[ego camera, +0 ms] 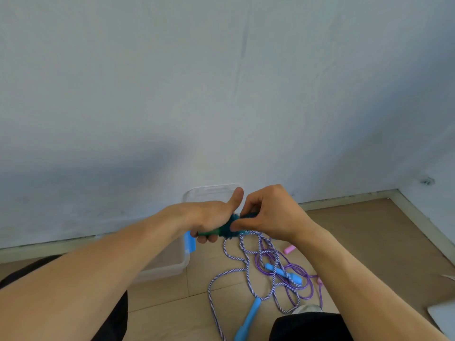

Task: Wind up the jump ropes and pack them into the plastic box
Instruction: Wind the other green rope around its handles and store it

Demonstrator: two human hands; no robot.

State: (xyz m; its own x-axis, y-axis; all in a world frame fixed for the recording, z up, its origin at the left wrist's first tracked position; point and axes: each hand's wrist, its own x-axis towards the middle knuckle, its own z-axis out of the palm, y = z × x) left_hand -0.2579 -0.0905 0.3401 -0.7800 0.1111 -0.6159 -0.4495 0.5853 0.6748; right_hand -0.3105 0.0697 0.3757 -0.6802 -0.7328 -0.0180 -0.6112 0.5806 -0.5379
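Above the clear plastic box [170,263] by the wall, the left hand [209,217] grips a teal wound rope [227,227] while the right hand [268,214] pinches its end, over striped [214,279] and glossy purple [306,283] cords tangled on the tiled floor [172,291].

A: What surrounds the scene?

B: A pale bluish-white wall [221,94] fills most of the view, with faint vertical creases. A cream skirting board [344,201] runs along its foot.

A: And underfoot?

B: A light wood-look floor [369,242] of wide planks. A pale flat object [443,316], cut off by the lower right edge, lies on it; what it is cannot be told.
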